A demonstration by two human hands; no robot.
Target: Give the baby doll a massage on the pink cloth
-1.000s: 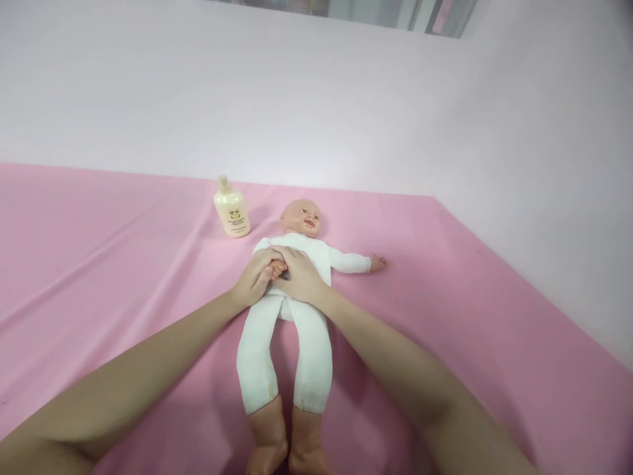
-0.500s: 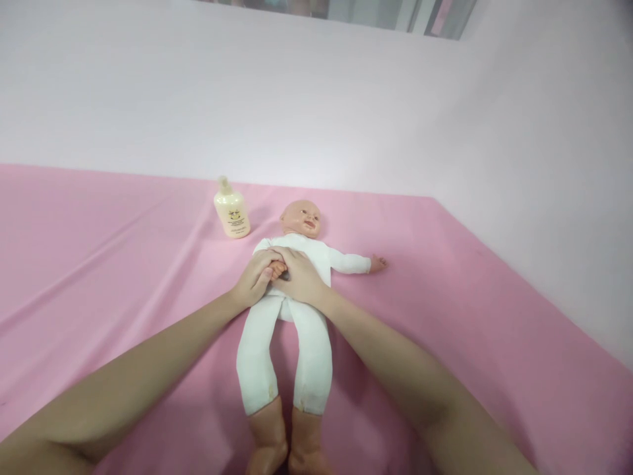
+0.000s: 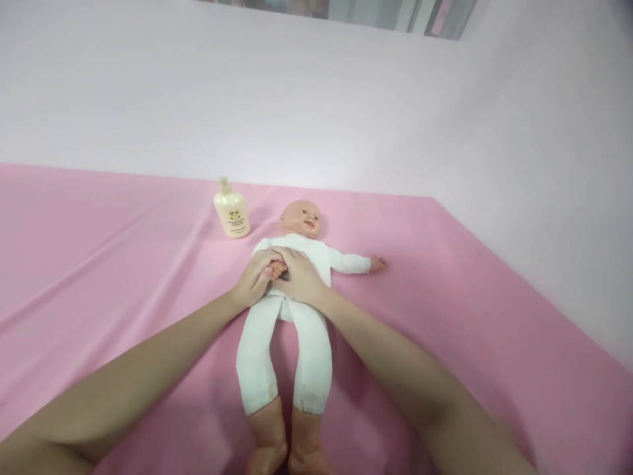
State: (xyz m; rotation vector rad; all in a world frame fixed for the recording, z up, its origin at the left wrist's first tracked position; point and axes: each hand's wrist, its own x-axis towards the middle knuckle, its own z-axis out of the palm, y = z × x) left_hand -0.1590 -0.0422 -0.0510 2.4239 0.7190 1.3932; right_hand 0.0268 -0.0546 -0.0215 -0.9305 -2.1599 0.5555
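A baby doll (image 3: 311, 330) with a white cloth body lies on its back, head away from me and feet towards me. One of its arms is bent across the belly, and the doll's small hand (image 3: 277, 269) shows between my hands. My left hand (image 3: 253, 278) is closed round that arm from the left, thumb against the small hand. From the right, my right hand (image 3: 302, 277) is closed over the same arm, its fingers meeting those of my left. Most of the held arm is hidden under my fingers. The doll's other arm (image 3: 351, 262) stretches out to the right.
A pale yellow pump bottle (image 3: 232, 214) stands upright left of the doll's head. Pink cloth (image 3: 148, 264) with a few creases covers the table. Behind the far edge rises a white wall (image 3: 247, 99), with a window or glass panel (image 3: 366, 13) at the top.
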